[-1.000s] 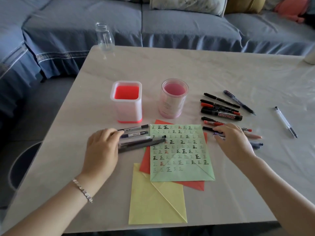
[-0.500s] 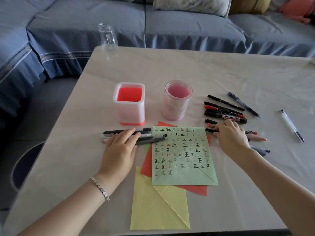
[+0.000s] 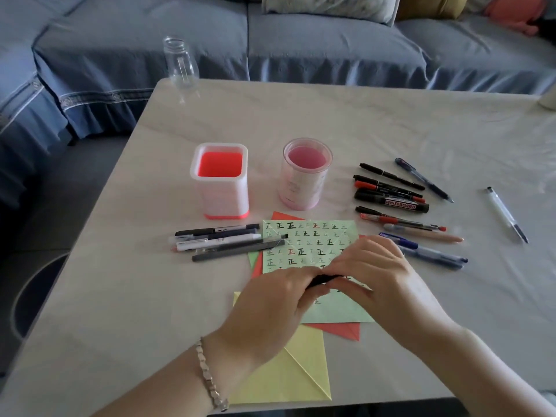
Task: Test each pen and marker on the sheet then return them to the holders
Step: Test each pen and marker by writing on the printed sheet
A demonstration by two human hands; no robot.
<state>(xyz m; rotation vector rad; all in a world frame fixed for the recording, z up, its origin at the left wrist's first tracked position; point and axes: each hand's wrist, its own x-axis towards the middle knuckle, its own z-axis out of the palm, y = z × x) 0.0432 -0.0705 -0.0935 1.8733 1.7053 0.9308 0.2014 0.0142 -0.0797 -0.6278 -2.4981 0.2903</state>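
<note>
Both hands meet just above the lower half of the green sheet [image 3: 310, 236]. The left hand [image 3: 270, 308] has its fingers curled round one end of a black pen [image 3: 323, 279]. The right hand [image 3: 376, 275] pinches the other end between thumb and fingers. Only a short dark stretch of the pen shows between the two hands, and it cannot be told whether the cap is on. A bracelet [image 3: 210, 377] sits on the left wrist.

The green sheet lies flat on the table [image 3: 120, 296], on top of a red sheet [image 3: 340, 329] and a yellow sheet [image 3: 288, 377]. Rows of small written marks cover its upper part.

Behind the sheet stand two holders, both upright: a square holder [image 3: 221, 191] with a red inside, and a round holder [image 3: 304, 188], pinkish, just to its right.

A bunch of pens [image 3: 222, 240] lies side by side to the left of the sheet, with some tips reaching over its edge. To the right of the sheet lies a row of pens and markers [image 3: 391, 185], among them a whiteboard marker [image 3: 394, 204]. A clear pen [image 3: 507, 213] lies well apart, farther right. A glass bottle [image 3: 180, 63] stands at the table's far left corner.
</note>
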